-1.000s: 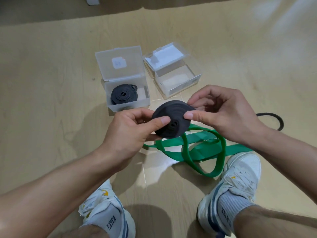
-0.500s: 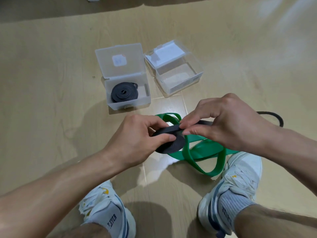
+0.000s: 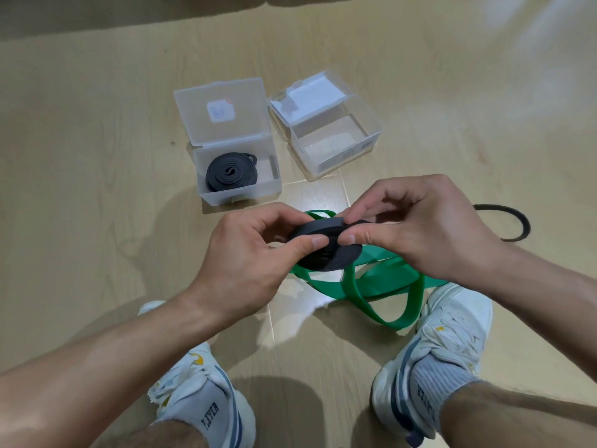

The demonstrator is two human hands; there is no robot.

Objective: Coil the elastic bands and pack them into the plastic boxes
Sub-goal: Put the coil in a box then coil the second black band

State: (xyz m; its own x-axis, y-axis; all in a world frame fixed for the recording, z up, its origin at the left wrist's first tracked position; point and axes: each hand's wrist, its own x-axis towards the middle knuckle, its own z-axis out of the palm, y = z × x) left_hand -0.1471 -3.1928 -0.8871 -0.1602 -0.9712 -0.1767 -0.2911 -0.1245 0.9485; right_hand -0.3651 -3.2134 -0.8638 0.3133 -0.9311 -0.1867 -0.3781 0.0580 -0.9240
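A black elastic band (image 3: 323, 244) wound into a flat coil is held between both hands above the floor. My left hand (image 3: 255, 253) pinches its left side, thumb on top. My right hand (image 3: 416, 227) pinches its right edge with thumb and forefinger; a loose black tail (image 3: 504, 221) runs out past my right wrist. Under the coil lies a loose green elastic band (image 3: 381, 286). Two clear plastic boxes stand open beyond my hands: the left box (image 3: 239, 189) holds a coiled black band (image 3: 229, 173), the right box (image 3: 336, 137) holds nothing.
I crouch on a light wooden floor (image 3: 97, 189). My two white sneakers (image 3: 200, 399) (image 3: 452, 334) sit near the bottom of the view, the right one touching the green band. Both box lids stand tilted back.
The black coil was lowered from face-up to nearly edge-on over the green band. Both hands came down with it and kept their grip.
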